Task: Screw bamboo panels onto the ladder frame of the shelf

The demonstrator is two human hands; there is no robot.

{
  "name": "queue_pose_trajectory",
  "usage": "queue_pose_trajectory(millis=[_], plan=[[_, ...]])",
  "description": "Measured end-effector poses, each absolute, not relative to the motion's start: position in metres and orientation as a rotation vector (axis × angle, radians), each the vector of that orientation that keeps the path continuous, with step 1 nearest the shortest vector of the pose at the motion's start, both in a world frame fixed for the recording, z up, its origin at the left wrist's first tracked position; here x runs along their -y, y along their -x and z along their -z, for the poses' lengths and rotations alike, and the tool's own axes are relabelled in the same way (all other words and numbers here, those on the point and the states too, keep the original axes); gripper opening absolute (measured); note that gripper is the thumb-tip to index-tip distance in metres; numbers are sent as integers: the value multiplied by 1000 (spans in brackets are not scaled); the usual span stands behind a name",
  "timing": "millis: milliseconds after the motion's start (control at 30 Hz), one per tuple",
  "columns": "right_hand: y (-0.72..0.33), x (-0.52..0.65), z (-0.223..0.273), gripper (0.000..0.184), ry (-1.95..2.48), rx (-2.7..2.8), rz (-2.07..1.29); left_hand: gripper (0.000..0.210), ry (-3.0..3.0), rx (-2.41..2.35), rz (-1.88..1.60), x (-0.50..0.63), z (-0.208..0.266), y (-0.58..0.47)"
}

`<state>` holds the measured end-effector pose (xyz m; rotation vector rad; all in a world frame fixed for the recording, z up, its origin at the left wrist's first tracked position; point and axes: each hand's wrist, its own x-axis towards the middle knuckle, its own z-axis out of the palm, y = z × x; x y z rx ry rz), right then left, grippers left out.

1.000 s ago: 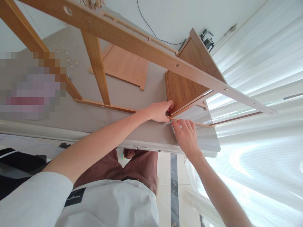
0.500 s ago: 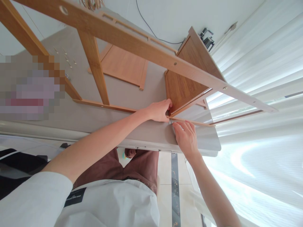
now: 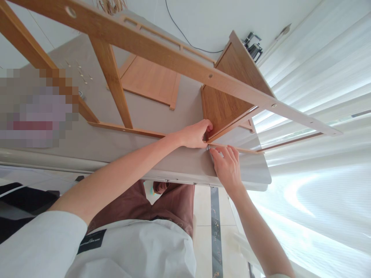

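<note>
A wooden frame [image 3: 171,54] stands on edge on the grey table, its lower rail [image 3: 145,132] along the tabletop. Between its rails sits an upright wooden panel [image 3: 226,110], one corner meeting the lower rail. My left hand [image 3: 195,134] is closed around that corner, thumb side against the panel. Just to its right, my right hand [image 3: 228,164] pinches a small, thin metal piece [image 3: 208,147] against the near face of the lower rail. Its exact kind is too small to make out, and the fingers partly cover it.
Another wooden panel [image 3: 150,81] lies flat behind the frame. Several small fasteners [image 3: 82,73] are scattered at the table's far left. A dark moka pot [image 3: 254,48] stands past the upright panel. White curtains [image 3: 319,193] hang at the right, near the table corner.
My right fingers have shifted very slightly at the metal piece. My left hand keeps its hold on the corner. The view has moved a little; the frame stays in place.
</note>
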<state>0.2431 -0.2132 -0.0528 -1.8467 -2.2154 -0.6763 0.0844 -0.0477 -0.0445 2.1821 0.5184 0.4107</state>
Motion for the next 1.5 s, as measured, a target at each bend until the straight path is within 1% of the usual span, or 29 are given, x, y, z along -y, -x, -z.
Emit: queue_pose_trajectory(millis=[200, 667, 900, 1000, 1200, 1500], plan=[[-244, 213, 52, 37, 1841, 2241, 699, 53, -2189, -506, -454, 47, 46, -85], [-237, 210, 32, 39, 1863, 2384, 804, 53, -2100, -477, -424, 45, 47, -86], [-236, 207, 26, 31, 1840, 2471, 829, 49, -2065, -454, -442, 45, 47, -87], [-238, 207, 29, 28, 1826, 2448, 782, 48, -2053, -444, -458, 45, 48, -87], [-242, 208, 37, 21, 1815, 2330, 572, 49, -2046, -452, -465, 45, 47, -87], [-244, 210, 44, 17, 1842, 2230, 490, 51, -2030, -467, -459, 45, 49, -88]])
